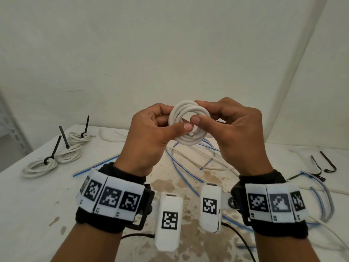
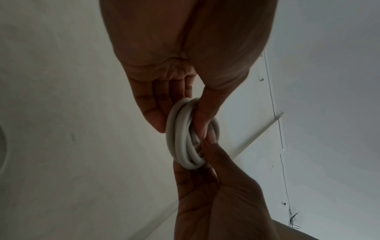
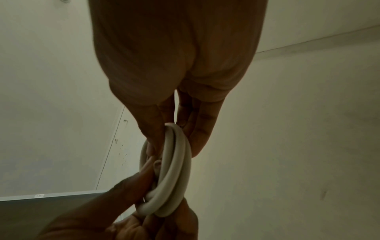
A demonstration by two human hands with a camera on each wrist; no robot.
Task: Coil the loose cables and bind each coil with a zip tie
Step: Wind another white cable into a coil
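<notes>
A small coil of thick white cable [image 1: 186,124] is held up above the table between both hands. My left hand [image 1: 160,127] pinches its left side, thumb pressed on the front of the loops. My right hand [image 1: 217,121] grips the right side, thumb tip inside the ring. In the left wrist view the coil [image 2: 185,138] stands edge-on between my left hand's fingers [image 2: 156,112] and thumb. In the right wrist view the coil [image 3: 174,170] is pinched the same way by my right hand's fingers [image 3: 201,129]. No zip tie is on this coil.
Three white coils bound with black zip ties [image 1: 56,157] lie at the table's left. Loose white and blue cables [image 1: 188,161] sprawl under my hands. Black zip ties [image 1: 324,165] lie at the right. The table top [image 1: 37,205] is white and stained.
</notes>
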